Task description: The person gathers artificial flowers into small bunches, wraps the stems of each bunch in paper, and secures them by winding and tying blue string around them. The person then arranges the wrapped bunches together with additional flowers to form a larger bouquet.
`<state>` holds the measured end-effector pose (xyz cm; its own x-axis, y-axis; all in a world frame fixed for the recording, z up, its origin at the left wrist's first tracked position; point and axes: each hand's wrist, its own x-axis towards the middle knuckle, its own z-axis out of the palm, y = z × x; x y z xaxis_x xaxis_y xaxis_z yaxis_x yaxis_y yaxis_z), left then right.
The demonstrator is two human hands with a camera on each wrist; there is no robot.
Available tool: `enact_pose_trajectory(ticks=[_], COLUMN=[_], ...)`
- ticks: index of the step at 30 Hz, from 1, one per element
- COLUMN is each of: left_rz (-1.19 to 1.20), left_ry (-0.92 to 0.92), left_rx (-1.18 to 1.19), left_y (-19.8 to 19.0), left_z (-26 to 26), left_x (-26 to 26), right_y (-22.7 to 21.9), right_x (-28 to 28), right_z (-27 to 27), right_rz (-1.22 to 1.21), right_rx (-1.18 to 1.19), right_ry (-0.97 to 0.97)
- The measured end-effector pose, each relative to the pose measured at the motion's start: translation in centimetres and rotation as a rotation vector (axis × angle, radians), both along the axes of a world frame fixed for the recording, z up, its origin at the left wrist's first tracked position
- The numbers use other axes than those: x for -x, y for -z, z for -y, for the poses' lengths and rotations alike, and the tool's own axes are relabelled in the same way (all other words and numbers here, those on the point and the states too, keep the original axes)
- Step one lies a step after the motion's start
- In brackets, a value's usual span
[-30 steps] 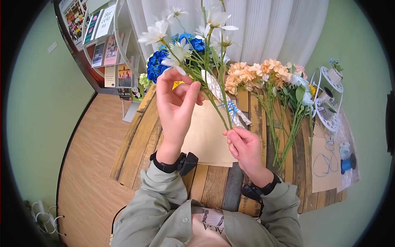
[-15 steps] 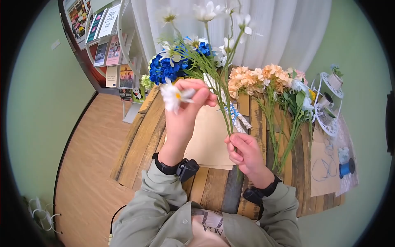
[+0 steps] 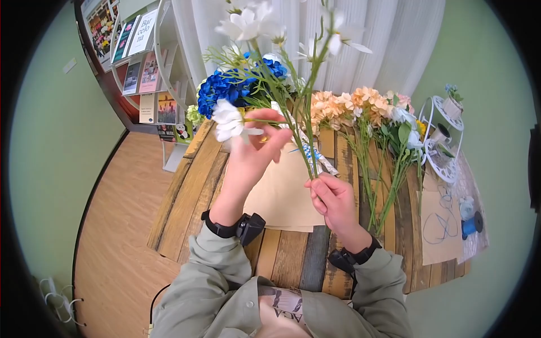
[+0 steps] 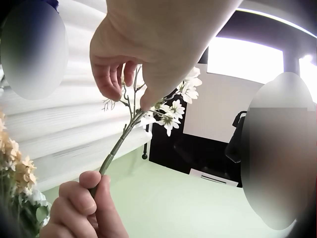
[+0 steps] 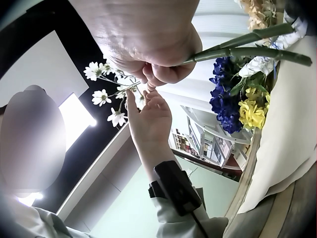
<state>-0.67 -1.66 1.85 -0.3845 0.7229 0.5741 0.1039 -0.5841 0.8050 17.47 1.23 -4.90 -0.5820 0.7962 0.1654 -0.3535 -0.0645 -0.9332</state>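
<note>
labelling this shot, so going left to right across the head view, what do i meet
Book rack → left hand → right hand → white stand → blue spool

Between the forearms, a low passage runs over the flat brown paper sheets (image 3: 282, 200), then meets the raised, green-stemmed white flowers (image 3: 245, 25), whose stalks cross the gap between the left hand (image 3: 248, 160) and the right hand (image 3: 336, 204). To the left, bare strips of the brown-and-grey plank table (image 3: 183, 208) leave wide room. On the far side, the rounded blue flower cluster (image 3: 218, 92) and the pleated white curtain (image 3: 394, 34) close the way. Rightward, only a narrow lane of planks separates the right hand from the peach-coloured flowers' (image 3: 369, 101) long stems (a white metal tiered stand (image 3: 449, 173) hems these in beyond).
</note>
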Motion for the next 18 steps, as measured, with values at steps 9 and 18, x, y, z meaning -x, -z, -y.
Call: enact_pose_trajectory(ticks=[9, 18], left_rz=[0.013, -0.278], left_ry=[0.509, 0.189], left_rx=[0.243, 0.226], left_y=[0.9, 2.2], left_z=[-0.6, -0.7], left_x=[0.0, -1.5], right_y=[2.5, 2.9], right_x=[0.3, 0.2], right_z=[-3.2, -4.0], right_rz=[0.117, 0.237], right_rx=[-0.187, -0.127], right_ry=[0.023, -0.1])
